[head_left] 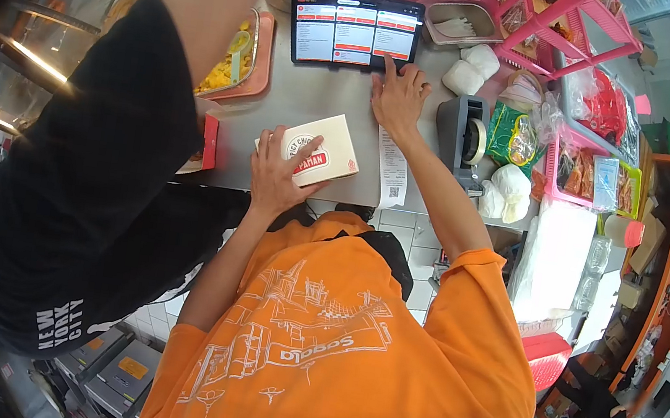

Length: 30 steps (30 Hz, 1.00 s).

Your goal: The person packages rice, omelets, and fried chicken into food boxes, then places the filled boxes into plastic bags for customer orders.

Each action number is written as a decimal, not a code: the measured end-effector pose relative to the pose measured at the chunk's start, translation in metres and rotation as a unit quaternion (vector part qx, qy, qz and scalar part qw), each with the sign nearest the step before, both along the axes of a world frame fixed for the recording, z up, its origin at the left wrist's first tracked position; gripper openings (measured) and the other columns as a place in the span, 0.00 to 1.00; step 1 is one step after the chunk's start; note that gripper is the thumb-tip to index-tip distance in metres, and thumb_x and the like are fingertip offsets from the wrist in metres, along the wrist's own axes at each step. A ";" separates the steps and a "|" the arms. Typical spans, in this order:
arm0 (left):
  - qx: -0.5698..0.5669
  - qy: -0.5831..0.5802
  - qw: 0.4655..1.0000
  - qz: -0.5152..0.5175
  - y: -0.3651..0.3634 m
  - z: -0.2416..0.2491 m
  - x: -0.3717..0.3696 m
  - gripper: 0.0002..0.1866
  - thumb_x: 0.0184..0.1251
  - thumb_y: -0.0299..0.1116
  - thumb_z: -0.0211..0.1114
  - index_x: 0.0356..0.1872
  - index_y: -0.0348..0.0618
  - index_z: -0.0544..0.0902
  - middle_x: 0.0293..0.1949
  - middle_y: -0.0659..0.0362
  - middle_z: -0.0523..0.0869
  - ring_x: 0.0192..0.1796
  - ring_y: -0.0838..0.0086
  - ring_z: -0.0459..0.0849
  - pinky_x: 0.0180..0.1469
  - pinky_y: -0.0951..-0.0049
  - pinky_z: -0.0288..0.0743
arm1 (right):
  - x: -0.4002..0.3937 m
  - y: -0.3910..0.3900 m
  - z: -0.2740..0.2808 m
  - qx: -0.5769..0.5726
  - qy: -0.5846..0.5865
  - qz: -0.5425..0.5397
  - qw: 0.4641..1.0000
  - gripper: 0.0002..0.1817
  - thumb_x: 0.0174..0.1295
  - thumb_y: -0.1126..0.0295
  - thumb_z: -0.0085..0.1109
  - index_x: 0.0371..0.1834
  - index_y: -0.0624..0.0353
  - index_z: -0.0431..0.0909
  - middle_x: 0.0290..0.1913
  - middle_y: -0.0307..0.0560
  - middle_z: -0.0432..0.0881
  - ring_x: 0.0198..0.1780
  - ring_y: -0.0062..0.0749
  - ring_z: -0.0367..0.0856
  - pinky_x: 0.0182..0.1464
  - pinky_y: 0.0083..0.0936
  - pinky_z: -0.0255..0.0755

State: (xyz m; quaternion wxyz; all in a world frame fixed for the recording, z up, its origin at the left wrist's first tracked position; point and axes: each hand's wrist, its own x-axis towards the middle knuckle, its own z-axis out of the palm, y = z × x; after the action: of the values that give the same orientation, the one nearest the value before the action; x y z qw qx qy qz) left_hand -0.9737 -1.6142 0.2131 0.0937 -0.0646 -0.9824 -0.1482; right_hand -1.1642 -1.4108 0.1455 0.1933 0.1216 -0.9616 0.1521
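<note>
My left hand (279,169) is on a cream cardboard food box (342,144) with red and black print, its fingers over the top and thumb along the near edge. The box lies on the metal counter, its lid shut. My right hand (400,99) reaches to the lower edge of a tablet (355,32), with the index finger stretched to the lit screen and the other fingers apart. Beneath my right wrist a long printed receipt (392,170) runs to the counter's front edge. A grey tape dispenser (457,136) stands just right of that wrist.
A co-worker in a black shirt (89,151) reaches across on the left, past a tray of yellow food (231,68). White wrapped bundles (470,68), a green packet (514,135) and pink baskets (565,167) crowd the right side. A metal pan (461,24) sits behind.
</note>
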 end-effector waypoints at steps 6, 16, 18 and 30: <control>0.014 0.009 1.000 -0.011 -0.004 -0.002 -0.005 0.40 0.48 0.61 0.77 0.67 0.73 0.80 0.64 0.47 0.70 0.66 0.47 0.68 0.59 0.48 0.68 | 0.056 0.037 0.069 -0.165 0.062 -0.055 0.983 0.24 0.66 0.58 0.64 0.64 0.50 0.79 0.52 0.53 0.75 0.57 0.49 0.71 0.60 0.49 0.61; 0.021 0.028 0.997 -0.076 -0.009 0.000 -0.028 0.38 0.47 0.60 0.78 0.66 0.76 0.81 0.64 0.49 0.72 0.66 0.46 0.68 0.60 0.46 0.67 | 0.158 0.093 0.095 -0.256 0.021 -0.170 0.951 0.13 0.65 0.69 0.64 0.51 0.58 0.82 0.50 0.54 0.82 0.54 0.47 0.79 0.58 0.39 0.71; 0.036 0.016 0.997 -0.061 -0.010 -0.005 -0.028 0.39 0.47 0.60 0.78 0.66 0.76 0.81 0.65 0.49 0.71 0.67 0.47 0.67 0.60 0.46 0.67 | 0.155 0.137 0.103 -0.243 -0.098 -0.312 0.913 0.14 0.70 0.63 0.61 0.52 0.60 0.82 0.50 0.54 0.82 0.54 0.45 0.80 0.54 0.40 0.74; 0.052 0.030 0.996 -0.062 -0.011 -0.006 -0.030 0.40 0.44 0.58 0.79 0.66 0.74 0.82 0.63 0.52 0.71 0.65 0.52 0.68 0.56 0.49 0.68 | 0.212 0.166 -0.023 -0.620 -0.098 -0.182 0.757 0.17 0.70 0.55 0.63 0.37 0.57 0.91 0.40 0.44 0.83 0.45 0.33 0.81 0.52 0.29 0.76</control>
State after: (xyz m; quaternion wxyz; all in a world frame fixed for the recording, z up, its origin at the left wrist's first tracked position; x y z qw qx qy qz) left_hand -1.0034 -1.6254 0.2073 0.1172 -0.1245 -0.9642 -0.2029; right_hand -0.9524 -1.2443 0.1221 0.1551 -0.2173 -0.6747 0.6881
